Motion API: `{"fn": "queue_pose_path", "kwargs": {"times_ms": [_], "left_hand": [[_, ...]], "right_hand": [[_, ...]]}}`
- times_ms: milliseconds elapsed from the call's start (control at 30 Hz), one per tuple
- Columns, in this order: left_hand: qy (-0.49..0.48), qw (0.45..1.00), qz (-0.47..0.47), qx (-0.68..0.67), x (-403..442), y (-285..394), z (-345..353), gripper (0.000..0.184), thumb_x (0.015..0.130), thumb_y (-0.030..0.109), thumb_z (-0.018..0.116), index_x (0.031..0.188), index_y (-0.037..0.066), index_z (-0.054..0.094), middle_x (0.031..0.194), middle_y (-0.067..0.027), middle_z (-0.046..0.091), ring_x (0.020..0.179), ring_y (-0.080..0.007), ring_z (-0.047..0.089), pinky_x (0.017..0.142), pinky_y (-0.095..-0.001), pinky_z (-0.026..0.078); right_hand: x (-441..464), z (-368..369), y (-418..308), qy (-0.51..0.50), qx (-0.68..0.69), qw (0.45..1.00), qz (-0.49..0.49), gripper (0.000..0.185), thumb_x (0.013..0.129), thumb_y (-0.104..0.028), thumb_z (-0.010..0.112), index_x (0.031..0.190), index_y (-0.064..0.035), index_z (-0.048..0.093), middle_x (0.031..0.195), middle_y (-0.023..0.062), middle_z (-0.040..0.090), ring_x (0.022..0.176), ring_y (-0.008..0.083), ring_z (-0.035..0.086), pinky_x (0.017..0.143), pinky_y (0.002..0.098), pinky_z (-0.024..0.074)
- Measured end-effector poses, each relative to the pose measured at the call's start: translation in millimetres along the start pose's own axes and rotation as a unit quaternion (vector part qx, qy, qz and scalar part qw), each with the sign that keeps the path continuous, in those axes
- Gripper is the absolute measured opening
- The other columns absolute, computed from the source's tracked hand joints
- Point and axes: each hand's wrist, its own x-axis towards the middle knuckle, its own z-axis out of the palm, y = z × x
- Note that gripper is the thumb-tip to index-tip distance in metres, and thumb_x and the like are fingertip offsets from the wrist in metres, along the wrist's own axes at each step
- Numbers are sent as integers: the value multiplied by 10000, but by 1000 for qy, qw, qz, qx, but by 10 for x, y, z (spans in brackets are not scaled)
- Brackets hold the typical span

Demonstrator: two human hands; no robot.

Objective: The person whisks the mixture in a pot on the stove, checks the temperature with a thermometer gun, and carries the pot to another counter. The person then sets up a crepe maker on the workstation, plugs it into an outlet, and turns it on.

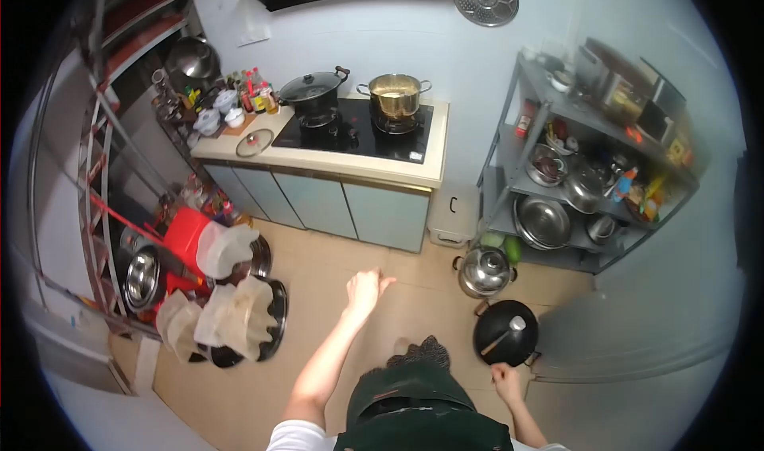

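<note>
My left hand (368, 293) is stretched forward over the floor, its fingers curled and the thumb sticking out; nothing shows in it. My right hand (507, 381) hangs low at the right with fingers curled in, and I see no object in it. In the picture it lies just below a black wok (497, 324) on the floor; I cannot tell whether they touch. A wok spatula (501, 338) with a wooden handle lies in the wok. Behind the wok stands a lidded steel pot (485, 271).
Ahead is a counter (318, 159) with a black cooktop (350, 137), a dark lidded pot (312, 93) and a gold-coloured pot (395, 93). A grey shelf rack (509, 165) with cookware stands right. Red stools (185, 240) and pale pleated covers (239, 316) are left.
</note>
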Motion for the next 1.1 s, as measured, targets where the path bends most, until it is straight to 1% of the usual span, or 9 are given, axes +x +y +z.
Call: {"fn": "queue_pose_path", "kwargs": {"times_ms": [133,267,333,467,733,833,933,1033,1100], "left_hand": [[-49,995,-37,83,1682,-649,276,547,743,567,626,723,21,629,698,-169,643,724,-332,651,589,-419,513],[-3,988,-45,150,3407,-1406,366,609,739,603,606,823,0,609,742,-152,660,743,-320,659,611,-423,524],[7,986,-55,159,4292,-1731,468,660,746,597,602,975,-19,556,755,-155,662,756,-302,668,635,-421,533],[25,985,-81,149,5853,-2150,658,639,787,612,541,970,0,532,759,-157,658,724,-316,669,594,-399,543],[-143,973,-17,180,6478,-2422,1197,368,851,326,604,969,-20,563,952,-182,629,787,-340,659,711,-372,546],[-154,949,202,186,6462,-2481,901,261,847,204,585,968,-25,551,1115,-225,536,908,-353,623,741,-381,545],[-266,963,31,38,6506,-2316,694,234,805,83,575,1024,1,560,1258,-220,435,1108,-357,516,838,-391,516],[-260,906,291,164,6479,-2521,662,320,768,9,562,1087,36,568,1290,-189,429,1211,-366,409,936,-407,456],[-181,952,239,69,6315,-2474,453,374,758,-17,552,1125,55,567,1313,-183,416,1217,-380,396,974,-420,416]], "right_hand": [[1570,434,-1252,57,-35,985,-157,181,844,-113,587,946,25,643,637,154,614,547,219,612,556,304,476],[2822,674,-2496,48,-35,987,-152,174,833,-128,591,927,4,652,781,201,641,716,320,650,645,374,494],[3196,766,-2960,71,-13,990,-118,174,838,-130,588,923,7,653,760,204,636,697,318,646,635,364,494],[3835,1133,-3208,108,23,993,-52,186,866,-123,575,948,24,656,636,133,621,563,184,617,562,301,479],[4875,1364,-3923,119,14,993,-14,170,869,-79,548,924,39,658,586,74,597,512,105,560,499,248,440],[5485,1283,-4084,119,-16,992,-36,168,863,-86,565,913,47,654,654,146,619,558,203,615,545,312,472],[6237,1210,-4529,179,-17,976,-120,166,852,-88,579,959,23,643,643,139,584,566,223,596,558,321,467],[6917,1292,-4902,218,-5,964,-153,462,780,-153,707,1192,-33,536,664,72,574,563,206,564,567,327,467],[7181,1332,-5080,211,-47,966,-139,450,767,-164,721,1165,-27,560,662,73,575,563,193,563,563,321,466]]}}
